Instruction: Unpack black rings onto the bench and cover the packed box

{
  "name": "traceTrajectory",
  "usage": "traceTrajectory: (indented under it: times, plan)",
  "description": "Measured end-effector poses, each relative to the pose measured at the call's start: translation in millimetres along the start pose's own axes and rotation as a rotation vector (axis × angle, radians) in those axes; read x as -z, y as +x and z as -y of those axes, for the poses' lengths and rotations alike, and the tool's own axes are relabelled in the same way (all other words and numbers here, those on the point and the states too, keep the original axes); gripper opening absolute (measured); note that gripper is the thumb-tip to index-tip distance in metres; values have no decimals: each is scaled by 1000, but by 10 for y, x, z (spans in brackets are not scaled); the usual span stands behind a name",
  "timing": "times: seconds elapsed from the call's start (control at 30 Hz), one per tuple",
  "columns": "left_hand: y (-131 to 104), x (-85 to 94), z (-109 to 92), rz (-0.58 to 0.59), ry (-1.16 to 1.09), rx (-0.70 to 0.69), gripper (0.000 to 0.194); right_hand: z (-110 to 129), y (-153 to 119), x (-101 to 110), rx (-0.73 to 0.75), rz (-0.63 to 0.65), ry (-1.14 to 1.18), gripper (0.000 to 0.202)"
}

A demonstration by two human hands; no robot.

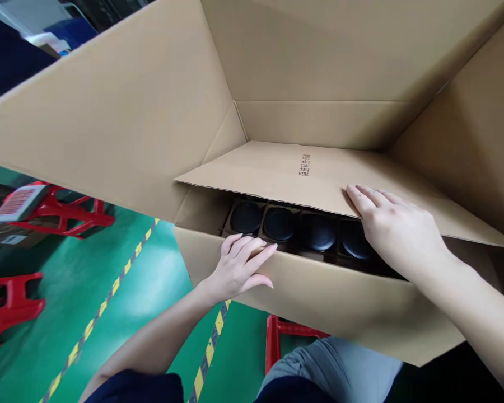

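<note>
A large open cardboard box (pixel 218 280) has its flaps spread outward. Inside it a flat cardboard sheet (pixel 277 168) with small printed characters lies tilted, its near edge raised. Under that edge a row of several dark round items (pixel 279 224) shows in divider cells; the rest are hidden by the sheet. My left hand (pixel 239 266) rests with fingers spread on the near rim of the box. My right hand (pixel 397 232) lies on the sheet near its front edge, fingers extended and the thumb out of sight.
Red stools (pixel 14 305) stand on the green floor (pixel 151 296) at the left, one carrying a labelled item (pixel 19 202). Another red stool (pixel 273 344) is below the box. Yellow-black tape lines (pixel 103 308) cross the floor. My legs are close under the box.
</note>
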State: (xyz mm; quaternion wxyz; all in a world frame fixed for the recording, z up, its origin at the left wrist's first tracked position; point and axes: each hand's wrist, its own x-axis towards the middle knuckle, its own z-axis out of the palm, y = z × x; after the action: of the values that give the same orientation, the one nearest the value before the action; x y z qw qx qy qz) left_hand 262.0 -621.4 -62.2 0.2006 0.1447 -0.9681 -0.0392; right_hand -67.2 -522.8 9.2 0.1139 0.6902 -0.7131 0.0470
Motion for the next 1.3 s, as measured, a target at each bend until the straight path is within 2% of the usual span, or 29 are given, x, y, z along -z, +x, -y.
traceTrajectory:
  times: [0.07,0.13,0.2,0.27,0.3,0.4,0.53,0.7,0.8,0.93,1.03,1.13,1.23,1.3]
  plan:
    - [-9,-7,1,-3,1,-5,83,10,-8,-127,32,107,24,47]
    - [-22,-15,4,9,7,-2,85,27,-19,-233,58,335,98,52]
    - [-34,-18,10,41,2,22,85,40,-33,-292,74,590,221,65]
    - [-39,-14,20,71,-18,41,84,48,-60,-290,66,719,332,73]
    - [-38,-10,27,80,-26,43,84,55,-85,-267,65,714,374,71]
    - [-30,12,53,103,-33,42,84,107,-231,-139,105,584,453,64]
    - [-4,51,76,153,-40,84,82,272,-569,44,136,451,426,59]
    - [180,133,8,257,21,231,86,445,-970,234,116,318,260,79]
    - [372,242,-120,385,84,292,76,460,-1179,429,156,295,194,68]
    - [604,418,-269,553,127,269,59,459,-1456,802,212,333,201,44]
    - [750,486,-317,672,21,265,63,468,-1668,1099,204,377,182,41]
    - [931,441,-357,718,-121,263,79,477,-1914,1326,180,386,177,37]
    - [1212,259,-337,734,-242,231,65,434,-2197,1398,166,325,179,35]
    - [1431,70,-233,744,-291,245,69,356,-2371,1363,180,277,163,40]
